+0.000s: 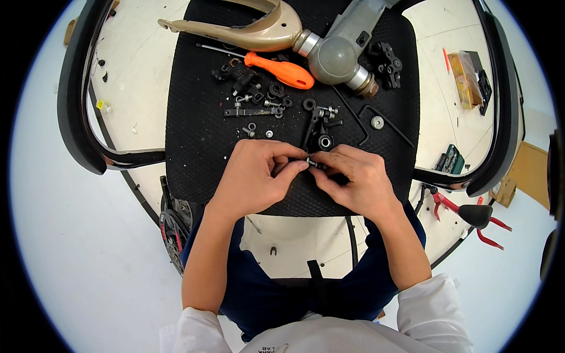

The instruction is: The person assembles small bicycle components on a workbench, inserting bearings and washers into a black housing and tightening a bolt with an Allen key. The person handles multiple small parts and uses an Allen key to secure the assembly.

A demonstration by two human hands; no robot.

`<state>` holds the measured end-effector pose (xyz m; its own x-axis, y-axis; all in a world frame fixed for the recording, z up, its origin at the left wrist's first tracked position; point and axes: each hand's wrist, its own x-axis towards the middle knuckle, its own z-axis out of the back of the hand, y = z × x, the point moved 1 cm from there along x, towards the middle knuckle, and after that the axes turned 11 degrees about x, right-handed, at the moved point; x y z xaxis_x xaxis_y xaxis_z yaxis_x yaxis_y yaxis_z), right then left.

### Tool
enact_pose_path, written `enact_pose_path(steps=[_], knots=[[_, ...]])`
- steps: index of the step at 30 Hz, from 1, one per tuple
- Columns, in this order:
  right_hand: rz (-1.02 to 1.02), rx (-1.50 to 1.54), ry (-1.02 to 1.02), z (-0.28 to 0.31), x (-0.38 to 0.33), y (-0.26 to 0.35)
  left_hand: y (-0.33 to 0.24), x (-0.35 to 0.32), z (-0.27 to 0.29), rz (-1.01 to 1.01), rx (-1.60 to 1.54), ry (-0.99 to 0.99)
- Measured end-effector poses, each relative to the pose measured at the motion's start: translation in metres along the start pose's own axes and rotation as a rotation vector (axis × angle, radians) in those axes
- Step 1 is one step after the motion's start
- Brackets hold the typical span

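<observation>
Close together over the front part of the black seat, my two hands meet at the fingertips. My left hand (253, 176) pinches one end of a small silver bolt (312, 162). The thumb and fingers of my right hand (358, 176) are closed on its other, darker end, which they partly hide. Just beyond the fingertips lies a black part with a round ringed end (324, 141). A dark metal bracket (253, 112) with small bolts sits farther left, beside loose nuts and bolts (250, 130).
An orange-handled screwdriver (288, 73), a beige fork (265, 32) and a grey tube joint (336, 59) lie at the far side. Hex keys (352, 115) and a round silver piece (377, 122) are on the right. Armrests (497, 117) flank the seat (200, 129); red-handled pliers (447, 203) sit beyond.
</observation>
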<state>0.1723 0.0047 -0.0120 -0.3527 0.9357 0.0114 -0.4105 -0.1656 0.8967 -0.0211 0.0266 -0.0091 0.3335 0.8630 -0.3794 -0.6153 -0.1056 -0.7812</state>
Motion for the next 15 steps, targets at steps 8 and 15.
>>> enact_pose_path(steps=[8, 15], knots=[[0.053, -0.029, -0.057, -0.0015, -0.0007, -0.0002, 0.0009, 0.0039, -0.0102, 0.048, -0.073, 0.039], [-0.002, 0.082, -0.054, 0.0012, -0.0014, -0.0034, 0.0022, 0.0010, -0.0029, 0.099, -0.119, -0.036]])
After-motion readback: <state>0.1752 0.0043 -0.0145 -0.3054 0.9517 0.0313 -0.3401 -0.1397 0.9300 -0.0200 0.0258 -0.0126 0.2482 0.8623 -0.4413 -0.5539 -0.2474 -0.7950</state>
